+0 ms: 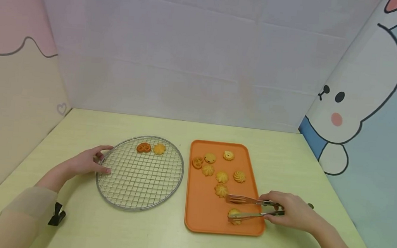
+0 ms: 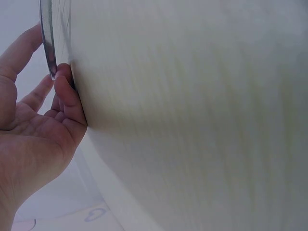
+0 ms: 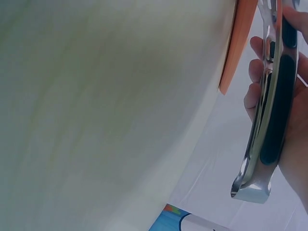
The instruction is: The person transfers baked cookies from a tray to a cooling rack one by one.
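Observation:
My left hand (image 1: 88,161) holds the left rim of a round wire cooling rack (image 1: 138,177), thumb over the edge and other fingers beside and below it. Near the rack's far rim lie a pretzel-shaped cookie (image 1: 143,147) and a flower-shaped cookie (image 1: 159,149). In my right hand (image 1: 293,211) are metal tongs (image 3: 274,110) with dark grip pads, reaching over an orange tray (image 1: 199,217). Their two arms stand apart. The nearer tong end overlaps a cookie (image 1: 234,211) close to the tray's near edge; the farther end is beside another flower-shaped cookie (image 1: 221,190).
Several more cookies lie on the tray's far half, among them a pretzel-shaped one (image 1: 197,162), a ring-shaped one (image 1: 228,155) and a swirled one (image 1: 239,176). Rack and tray sit side by side on a pale table (image 1: 133,235). Panels (image 1: 189,61) enclose the back and sides.

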### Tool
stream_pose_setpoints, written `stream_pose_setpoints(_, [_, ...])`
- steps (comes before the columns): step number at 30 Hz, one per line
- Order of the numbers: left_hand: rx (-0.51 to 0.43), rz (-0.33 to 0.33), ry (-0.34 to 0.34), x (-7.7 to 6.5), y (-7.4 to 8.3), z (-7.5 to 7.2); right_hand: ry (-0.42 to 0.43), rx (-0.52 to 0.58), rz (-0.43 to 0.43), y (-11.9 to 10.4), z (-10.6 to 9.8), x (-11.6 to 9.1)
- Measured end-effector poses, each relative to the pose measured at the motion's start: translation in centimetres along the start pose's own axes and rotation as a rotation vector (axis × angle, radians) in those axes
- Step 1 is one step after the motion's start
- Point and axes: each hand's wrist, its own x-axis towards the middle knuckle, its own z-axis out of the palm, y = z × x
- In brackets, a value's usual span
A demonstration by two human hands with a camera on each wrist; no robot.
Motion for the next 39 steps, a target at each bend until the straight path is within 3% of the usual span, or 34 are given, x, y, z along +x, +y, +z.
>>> stream_pose_setpoints(13, [-0.018, 0.009, 0.008, 0.0, 0.0, 0.0, 0.025, 0.033, -0.074, 0.1, -0.2, -0.7])
stream_pose_setpoints(24, [-0.023, 0.01, 0.015, -0.1, 0.1, 0.1, 0.054, -0.053, -0.156, 0.5, -0.3, -0.9])
stream_pose_setpoints(39, [-0.033, 0.012, 0.013, 0.2, -0.4, 0.0, 0.048, -0.031, -0.179, 1.2, 0.3, -0.2])
